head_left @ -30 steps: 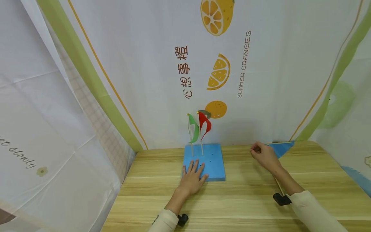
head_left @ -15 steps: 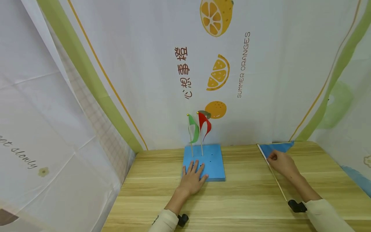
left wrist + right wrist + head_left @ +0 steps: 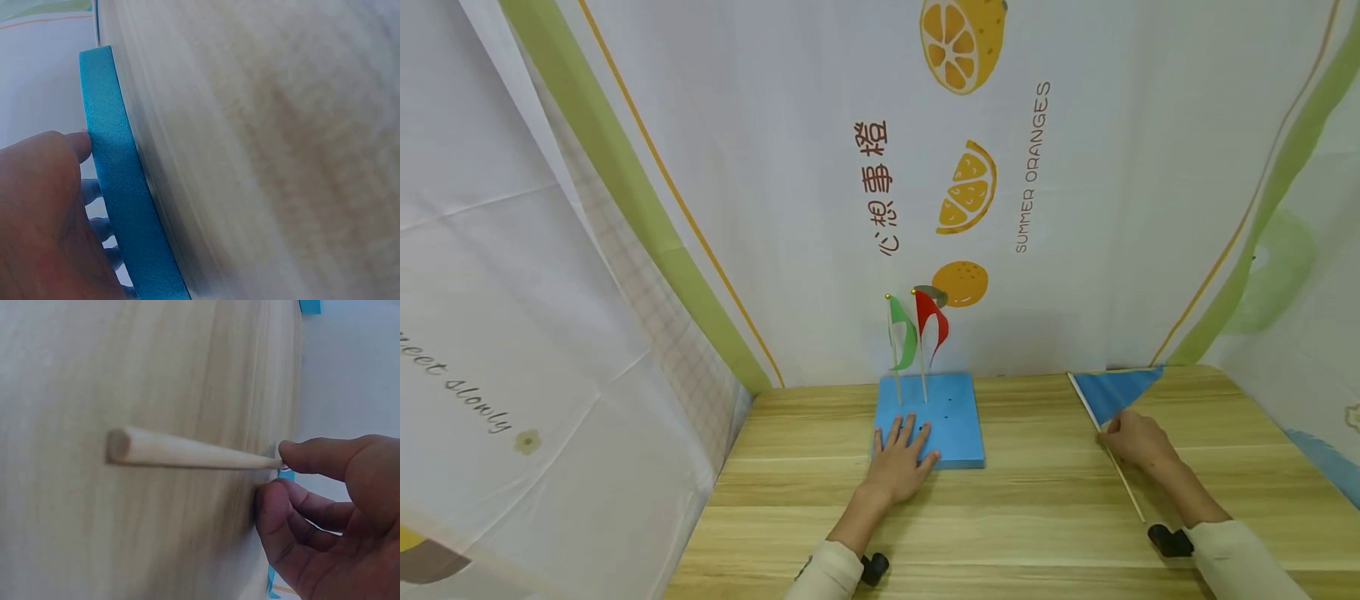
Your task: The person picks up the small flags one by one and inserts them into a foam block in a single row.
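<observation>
My left hand (image 3: 895, 471) lies spread on the near left part of a blue foam block (image 3: 958, 437), which has small holes in its top. In the left wrist view the thumb touches the upper edge of the block (image 3: 122, 156). At the right, my right hand (image 3: 1138, 440) pinches the wooden stick of a blue triangular flag (image 3: 1112, 392) just below the cloth. That flag lies flat on the table. From the right wrist, the stick (image 3: 187, 452) runs in between thumb and forefinger. A green flag (image 3: 902, 333) and a red flag (image 3: 931, 321) stand upright in the block's back left part.
The wood-grain table (image 3: 1037, 517) ends at the back against a white cloth (image 3: 1075, 275) printed with oranges. More cloth (image 3: 550, 275) hangs at the left and right sides. Black camera mounts (image 3: 1170, 540) sit near both wrists.
My right hand has moved right and toward me, from above the blue flag's tip down to its stick, where it now pinches it. The left hand has stayed on the foam block.
</observation>
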`<control>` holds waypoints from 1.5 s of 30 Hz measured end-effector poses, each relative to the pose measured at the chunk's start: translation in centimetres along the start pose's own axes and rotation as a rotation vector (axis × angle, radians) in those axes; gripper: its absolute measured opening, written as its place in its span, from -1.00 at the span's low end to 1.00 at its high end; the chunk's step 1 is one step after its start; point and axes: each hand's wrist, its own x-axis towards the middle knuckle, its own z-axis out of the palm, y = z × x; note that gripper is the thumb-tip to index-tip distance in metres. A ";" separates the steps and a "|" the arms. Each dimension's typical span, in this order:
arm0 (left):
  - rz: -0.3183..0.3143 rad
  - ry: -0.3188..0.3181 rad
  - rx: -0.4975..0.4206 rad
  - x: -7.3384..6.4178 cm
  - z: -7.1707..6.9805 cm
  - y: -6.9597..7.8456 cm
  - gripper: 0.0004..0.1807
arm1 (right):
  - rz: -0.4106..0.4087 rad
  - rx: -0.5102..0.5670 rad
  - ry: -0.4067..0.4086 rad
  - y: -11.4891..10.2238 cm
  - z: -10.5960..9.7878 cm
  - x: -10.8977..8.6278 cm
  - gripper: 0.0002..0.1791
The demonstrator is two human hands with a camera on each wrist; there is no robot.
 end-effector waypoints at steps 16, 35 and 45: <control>-0.001 -0.006 -0.005 0.0 -0.1 0.1 -0.28 | 0.043 -0.018 -0.032 -0.2 -0.1 0.3 -0.63; -0.002 -0.005 0.000 0.0 -0.2 0.1 -0.28 | 0.004 0.084 0.004 -2.0 -0.5 0.5 -0.59; -0.006 -0.004 -0.002 0.0 0.0 0.0 -0.28 | -0.016 0.134 0.014 -3.7 -0.9 0.5 -0.57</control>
